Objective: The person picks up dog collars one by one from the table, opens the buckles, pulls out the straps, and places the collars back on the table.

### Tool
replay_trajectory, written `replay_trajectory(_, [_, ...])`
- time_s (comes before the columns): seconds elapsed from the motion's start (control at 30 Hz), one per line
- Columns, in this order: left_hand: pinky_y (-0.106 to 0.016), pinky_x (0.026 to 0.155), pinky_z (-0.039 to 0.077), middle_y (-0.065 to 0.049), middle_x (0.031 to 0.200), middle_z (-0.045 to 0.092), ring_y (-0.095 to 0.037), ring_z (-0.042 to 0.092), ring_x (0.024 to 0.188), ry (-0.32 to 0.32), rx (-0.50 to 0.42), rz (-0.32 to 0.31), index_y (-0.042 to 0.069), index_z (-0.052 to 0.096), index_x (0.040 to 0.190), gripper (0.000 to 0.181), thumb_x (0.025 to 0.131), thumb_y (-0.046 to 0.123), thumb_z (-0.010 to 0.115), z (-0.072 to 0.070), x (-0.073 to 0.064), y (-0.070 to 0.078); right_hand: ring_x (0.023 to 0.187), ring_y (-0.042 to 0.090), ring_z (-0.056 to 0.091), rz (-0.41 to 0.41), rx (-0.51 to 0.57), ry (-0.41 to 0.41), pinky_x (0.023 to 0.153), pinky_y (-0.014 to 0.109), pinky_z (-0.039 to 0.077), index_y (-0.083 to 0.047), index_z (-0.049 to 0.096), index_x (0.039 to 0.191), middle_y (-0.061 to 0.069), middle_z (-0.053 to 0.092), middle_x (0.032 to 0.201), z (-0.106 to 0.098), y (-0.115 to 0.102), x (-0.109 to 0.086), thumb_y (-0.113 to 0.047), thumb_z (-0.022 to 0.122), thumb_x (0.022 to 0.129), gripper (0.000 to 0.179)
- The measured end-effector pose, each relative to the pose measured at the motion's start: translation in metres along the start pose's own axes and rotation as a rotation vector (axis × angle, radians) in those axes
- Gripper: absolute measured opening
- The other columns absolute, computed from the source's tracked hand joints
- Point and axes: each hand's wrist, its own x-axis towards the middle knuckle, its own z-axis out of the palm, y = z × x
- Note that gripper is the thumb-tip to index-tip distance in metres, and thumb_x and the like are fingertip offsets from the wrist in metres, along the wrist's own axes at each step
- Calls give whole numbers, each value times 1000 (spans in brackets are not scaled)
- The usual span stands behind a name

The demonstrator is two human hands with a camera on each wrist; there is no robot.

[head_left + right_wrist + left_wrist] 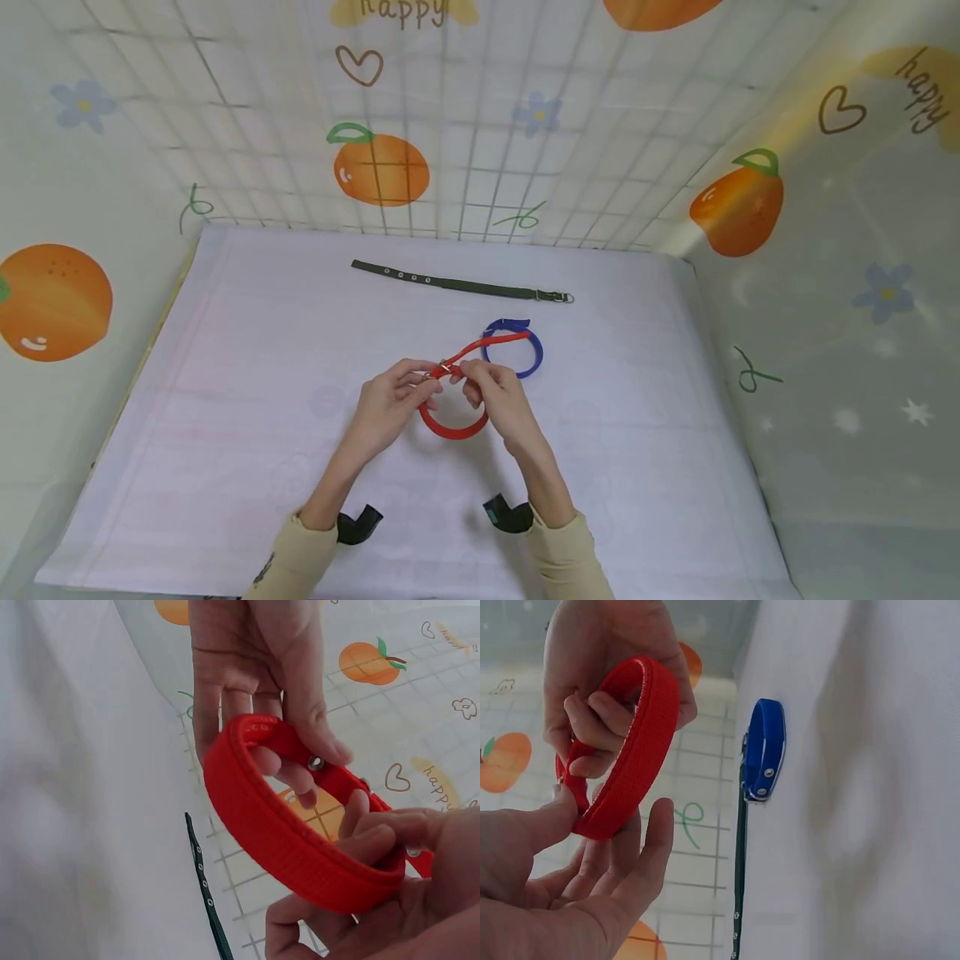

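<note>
Three collars are in view: a red collar (455, 432), a blue collar (536, 358) and a dark green collar (487, 288). There are two hands, both on the red collar, which is bent into a loop and held up above the white desk (285, 417). The left hand (390, 404) pinches it beside the metal buckle (446, 367), thumb against fingers; the right hand (504, 404) pinches the strap just to the right of that buckle. At least two metal eyelets show on the red strap, and its loose end reaches out across the blue collar in the head view.

The blue collar lies on the desk closed into one ring, just beyond the right hand. The dark green collar lies stretched out farther back, with four eyelets toward its left end and a buckle and ring at its right.

Two beige sleeves (566, 554) show, each with one black piece (510, 515) at the cuff. A dark mark on the left sleeve is too small to read. On the printed sheet (637, 108) behind, the head view shows four oranges, some cut off, three blue flowers, two hearts and the word "happy" (922, 92) twice
</note>
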Motion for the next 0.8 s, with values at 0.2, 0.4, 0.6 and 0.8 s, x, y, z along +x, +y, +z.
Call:
replay_trajectory(0.2, [-31,76,52,-16,108,81,-25,82,86,33,12,-18,14,70,133,30,105,27,72,3,-1,3,73,18,49,-2,70,62,74,35,42,-1,72,103,-2,46,66,2,2,2,-32,52,112,38])
replay_trajectory(0.4, [-28,74,52,-25,106,78,-34,82,85,53,-22,-24,10,71,129,26,106,24,70,3,-2,4,72,17,48,4,85,101,73,32,40,-2,72,104,-3,44,65,1,1,4,-34,52,111,39])
replay_trajectory(0.6, [-39,85,58,-16,113,78,-23,82,90,-7,14,-25,14,66,134,32,107,32,68,1,-2,2,73,19,48,-4,52,84,73,32,40,-1,73,104,-2,43,66,0,0,2,-33,53,112,39])
replay_trajectory(0.8, [-33,84,58,-12,118,77,-25,82,95,-33,3,10,15,64,135,34,109,35,66,0,1,0,72,19,48,-9,14,51,71,32,41,-1,73,104,-1,44,66,1,0,1,-32,52,112,38])
